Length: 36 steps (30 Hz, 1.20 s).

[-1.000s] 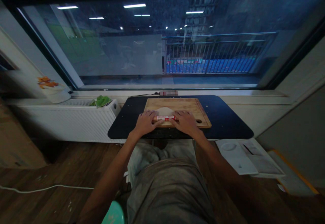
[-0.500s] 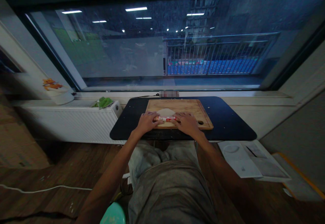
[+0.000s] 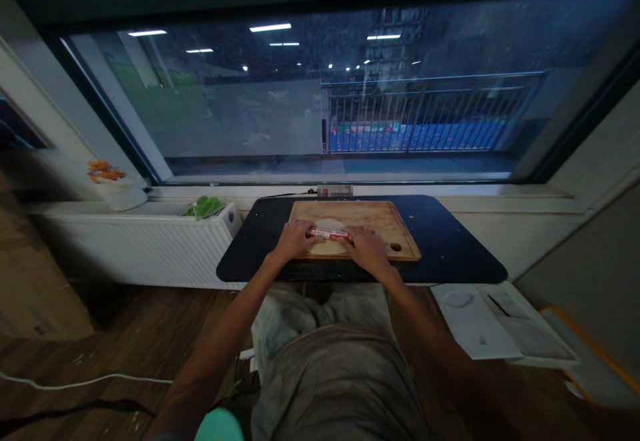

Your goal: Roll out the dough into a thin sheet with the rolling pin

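A rolling pin [image 3: 330,233] with a red and white printed wrapper lies across a flat pale round of dough [image 3: 327,248]. The dough rests on a wooden cutting board [image 3: 373,214] with a hole near its right front corner. My left hand [image 3: 294,239] is closed around the pin's left end, and my right hand [image 3: 367,242] grips the other end. Both ends of the pin are hidden under my fingers. Dough shows in front of the pin and a little behind it.
The board sits on a black table [image 3: 450,254] against the window sill. A ribbed white radiator [image 3: 140,247] stands left, with green leaves [image 3: 206,207] on top. A white open box [image 3: 500,321] lies low at the right. A cardboard box [image 3: 40,267] stands far left.
The pin and both hands have moved away from me over the dough, so more dough shows in front. The pin now slants slightly, its right side nearer me. The view has tilted slightly up.
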Motion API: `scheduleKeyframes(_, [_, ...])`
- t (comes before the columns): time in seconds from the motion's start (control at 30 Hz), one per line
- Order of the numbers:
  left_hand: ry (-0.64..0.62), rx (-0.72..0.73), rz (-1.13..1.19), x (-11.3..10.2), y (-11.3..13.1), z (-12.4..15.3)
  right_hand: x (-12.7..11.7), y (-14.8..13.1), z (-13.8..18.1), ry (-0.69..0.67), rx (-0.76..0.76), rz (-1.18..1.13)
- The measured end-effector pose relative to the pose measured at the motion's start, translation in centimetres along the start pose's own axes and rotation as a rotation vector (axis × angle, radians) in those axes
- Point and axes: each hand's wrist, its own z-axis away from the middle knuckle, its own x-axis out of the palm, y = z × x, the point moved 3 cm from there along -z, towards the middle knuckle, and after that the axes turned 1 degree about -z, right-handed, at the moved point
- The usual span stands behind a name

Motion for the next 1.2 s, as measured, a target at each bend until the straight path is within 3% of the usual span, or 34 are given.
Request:
scheduleKeyframes(0.37, [0.011, 0.064, -0.014, 0.5, 1.7, -2.1, -0.7, 2.0, -0.4, 0.003, 0.007, -0.043])
scheduleKeyframes(0.83, [0.009, 0.13, -0.052, -0.9, -1.1, 3.0, 0.0, 2.6, -0.1, 0.032, -0.22, -0.211])
scheduleKeyframes(1.03, [0.02, 0.119, -0.025, -1.0, -0.7, 2.4, -0.7, 3.0, -0.8, 0.019, -0.222, -0.211])
scheduleKeyframes(1.2, [0.025, 0.102, 0.017, -1.7, -0.2, 1.9, -1.3, 3.0, -3.1, 0.012, -0.097, -0.103])
